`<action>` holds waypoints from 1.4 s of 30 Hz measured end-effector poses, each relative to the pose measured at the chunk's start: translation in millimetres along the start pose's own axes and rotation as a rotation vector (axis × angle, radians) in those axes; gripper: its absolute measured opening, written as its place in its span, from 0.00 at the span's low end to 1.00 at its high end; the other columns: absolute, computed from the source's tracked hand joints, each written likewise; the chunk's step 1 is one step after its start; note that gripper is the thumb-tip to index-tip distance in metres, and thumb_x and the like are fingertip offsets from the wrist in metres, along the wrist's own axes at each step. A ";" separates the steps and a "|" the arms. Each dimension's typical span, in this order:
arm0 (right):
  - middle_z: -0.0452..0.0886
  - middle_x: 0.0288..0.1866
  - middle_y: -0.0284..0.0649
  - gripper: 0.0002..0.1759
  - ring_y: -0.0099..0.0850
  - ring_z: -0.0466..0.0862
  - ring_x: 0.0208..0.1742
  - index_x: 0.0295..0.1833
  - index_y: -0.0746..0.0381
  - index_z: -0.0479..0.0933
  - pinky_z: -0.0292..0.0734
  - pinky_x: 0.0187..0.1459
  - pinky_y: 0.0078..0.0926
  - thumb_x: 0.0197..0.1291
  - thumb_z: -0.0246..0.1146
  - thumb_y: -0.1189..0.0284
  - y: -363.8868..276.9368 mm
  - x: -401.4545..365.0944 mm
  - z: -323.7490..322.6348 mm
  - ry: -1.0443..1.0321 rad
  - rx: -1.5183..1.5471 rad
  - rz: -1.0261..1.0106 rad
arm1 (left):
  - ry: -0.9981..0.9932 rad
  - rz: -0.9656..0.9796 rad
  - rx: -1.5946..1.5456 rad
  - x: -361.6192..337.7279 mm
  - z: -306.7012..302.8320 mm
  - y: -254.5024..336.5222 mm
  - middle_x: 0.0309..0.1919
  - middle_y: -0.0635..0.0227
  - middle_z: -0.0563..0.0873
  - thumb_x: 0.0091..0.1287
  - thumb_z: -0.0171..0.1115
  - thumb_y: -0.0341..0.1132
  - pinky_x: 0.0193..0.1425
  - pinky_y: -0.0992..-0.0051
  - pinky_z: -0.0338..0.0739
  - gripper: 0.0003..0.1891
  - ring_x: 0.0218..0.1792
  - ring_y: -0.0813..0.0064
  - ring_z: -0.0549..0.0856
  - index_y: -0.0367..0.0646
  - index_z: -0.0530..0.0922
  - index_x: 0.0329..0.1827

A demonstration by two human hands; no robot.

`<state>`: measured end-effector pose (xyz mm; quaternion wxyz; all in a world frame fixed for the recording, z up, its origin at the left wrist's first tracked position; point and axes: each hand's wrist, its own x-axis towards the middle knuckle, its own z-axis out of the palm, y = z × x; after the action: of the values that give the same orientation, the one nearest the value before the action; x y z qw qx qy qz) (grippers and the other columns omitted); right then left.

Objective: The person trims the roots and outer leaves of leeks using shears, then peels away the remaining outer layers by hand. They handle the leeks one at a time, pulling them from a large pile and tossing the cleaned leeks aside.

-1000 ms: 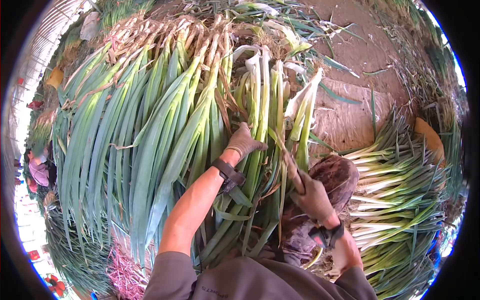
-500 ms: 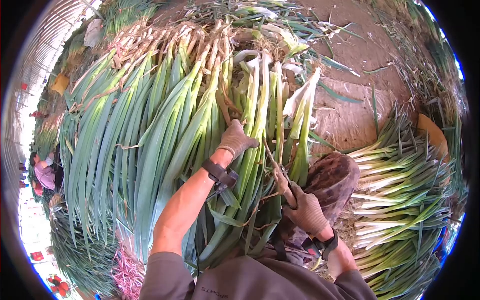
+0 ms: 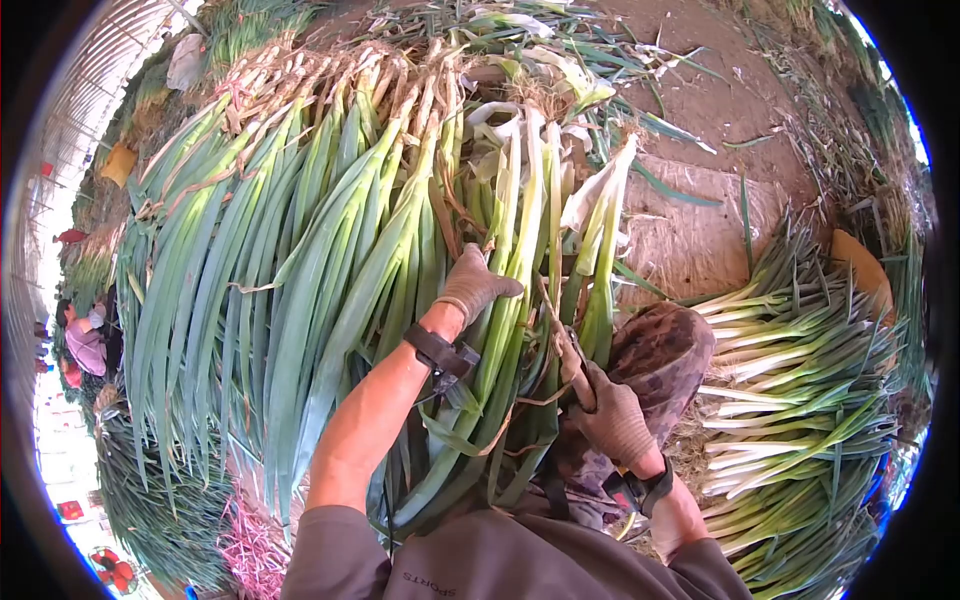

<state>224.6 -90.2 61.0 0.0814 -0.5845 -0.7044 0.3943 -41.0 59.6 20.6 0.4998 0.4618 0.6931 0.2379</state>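
Note:
My left hand (image 3: 477, 286), in a tan knitted glove, is closed round the green onion (image 3: 515, 262) in the middle of a thick row, its thumb pointing right across the stalks. To its right, my right hand (image 3: 613, 418), gloved too, grips a narrow knife-like tool (image 3: 572, 368) with a dark edge. The tool points up and left, its tip close to the stalks beside my left thumb. A withered leaf runs near the tool. More green onions (image 3: 604, 250) with peeling white skin lie just right of these. Roots of the row point away from me.
Long-leaved green onions (image 3: 370, 215) fill the left side. A pile of pale-stemmed onions (image 3: 775, 400) lies right of my knee (image 3: 665, 360). Pink ties (image 3: 252, 548) sit at lower left. A tan sheet (image 3: 690, 235) covers soil ahead. Another person (image 3: 86, 340) is at far left.
The tool and my right hand have shifted slightly to the right, its tip a bit farther from my left thumb. My left hand keeps its hold with barely any movement.

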 end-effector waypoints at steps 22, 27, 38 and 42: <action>0.83 0.39 0.64 0.31 0.63 0.83 0.44 0.65 0.66 0.71 0.80 0.46 0.55 0.56 0.66 0.67 -16.8 69.4 -32.6 0.125 0.081 -0.051 | 0.078 0.120 -0.304 -3.5 5.9 -27.9 0.49 0.62 0.84 0.61 0.72 0.32 0.60 0.73 0.76 0.26 0.49 0.74 0.81 0.30 0.74 0.59; 0.83 0.38 0.65 0.33 0.62 0.84 0.43 0.67 0.65 0.69 0.80 0.45 0.55 0.56 0.66 0.67 -28.4 38.6 -24.1 0.004 0.077 -0.038 | 0.002 0.129 -0.535 -6.1 4.2 -33.0 0.50 0.65 0.83 0.65 0.68 0.31 0.61 0.75 0.74 0.22 0.51 0.76 0.80 0.33 0.75 0.59; 0.84 0.43 0.63 0.25 0.62 0.83 0.48 0.59 0.65 0.74 0.79 0.50 0.55 0.56 0.66 0.68 -22.3 156.8 -37.2 0.162 -0.025 -0.034 | 0.057 0.152 -0.554 -0.1 18.1 -44.0 0.50 0.62 0.84 0.67 0.67 0.31 0.61 0.73 0.75 0.20 0.50 0.74 0.81 0.31 0.73 0.58; 0.84 0.44 0.64 0.23 0.62 0.84 0.48 0.56 0.66 0.76 0.79 0.52 0.54 0.54 0.64 0.69 -26.8 212.4 -49.7 0.188 -0.059 -0.031 | -0.002 0.103 -0.558 -8.0 13.9 -26.8 0.55 0.63 0.84 0.66 0.70 0.31 0.65 0.74 0.73 0.25 0.54 0.76 0.81 0.34 0.72 0.64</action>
<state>168.4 121.0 38.4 0.1360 -0.6100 -0.7141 0.3154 -38.6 38.3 -2.2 0.5954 0.3412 0.5761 0.4441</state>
